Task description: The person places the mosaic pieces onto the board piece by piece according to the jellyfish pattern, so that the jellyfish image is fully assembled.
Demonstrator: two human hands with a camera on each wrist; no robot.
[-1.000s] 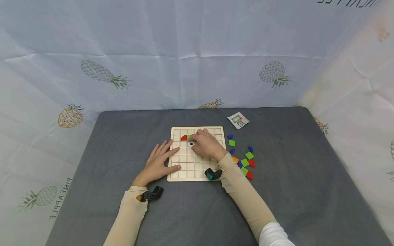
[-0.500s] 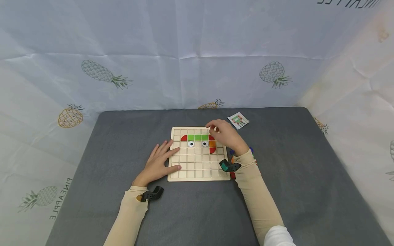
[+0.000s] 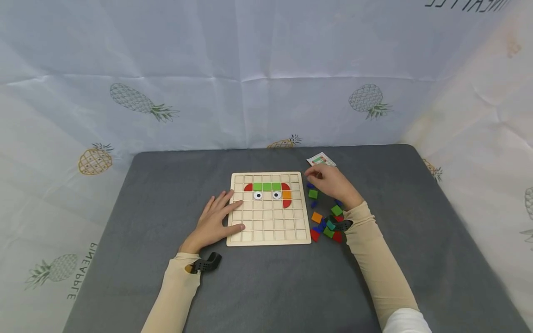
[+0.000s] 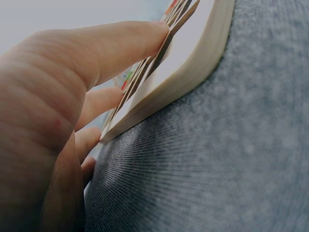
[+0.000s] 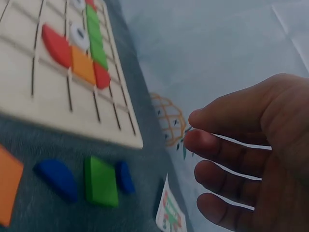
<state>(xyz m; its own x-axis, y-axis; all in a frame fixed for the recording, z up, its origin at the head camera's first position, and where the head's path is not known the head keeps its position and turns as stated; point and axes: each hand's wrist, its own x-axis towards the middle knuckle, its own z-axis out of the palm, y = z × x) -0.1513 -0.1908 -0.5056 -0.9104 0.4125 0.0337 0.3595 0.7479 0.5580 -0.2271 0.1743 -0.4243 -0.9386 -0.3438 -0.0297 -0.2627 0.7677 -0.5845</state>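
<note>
A: We start with the right hand (image 3: 331, 184): it hovers off the board's right edge, fingers loosely bent and apart, grasping nothing. The wrist view shows the fingertips (image 5: 200, 140) clear of everything beneath them.

B: Agreed. Just below it we see a flat green square (image 3: 313, 194) with two small blue rounded pieces, one at its 12 o'clock (image 3: 310, 185) and one at its 6 o'clock (image 3: 313, 203). None touches the hand.

A: And our left hand (image 3: 214, 221) lies flat, fingers straight and spread, on the wooden grid board (image 3: 269, 231). Its thumb (image 4: 111, 46) presses on the board's near left corner, so it is released, not clenched.

B: The board is pale wood, thick-edged with rounded corners, cut into square cells, and sits at the centre of the grey woven cloth (image 3: 266, 286).

A: In its upper rows we count a red quarter-round (image 3: 248, 187), a strip of green squares (image 3: 267, 186), two white googly eyes (image 3: 267, 195), then an orange square (image 3: 287, 194) with red curved pieces above and below it.

B: At 4 o'clock from the board lies a loose heap of pieces (image 3: 326, 224): orange, green, red and blue, squares and rounded shapes. A small printed card (image 3: 319, 160) lies at 1 o'clock, part-hidden by the right hand.
</note>
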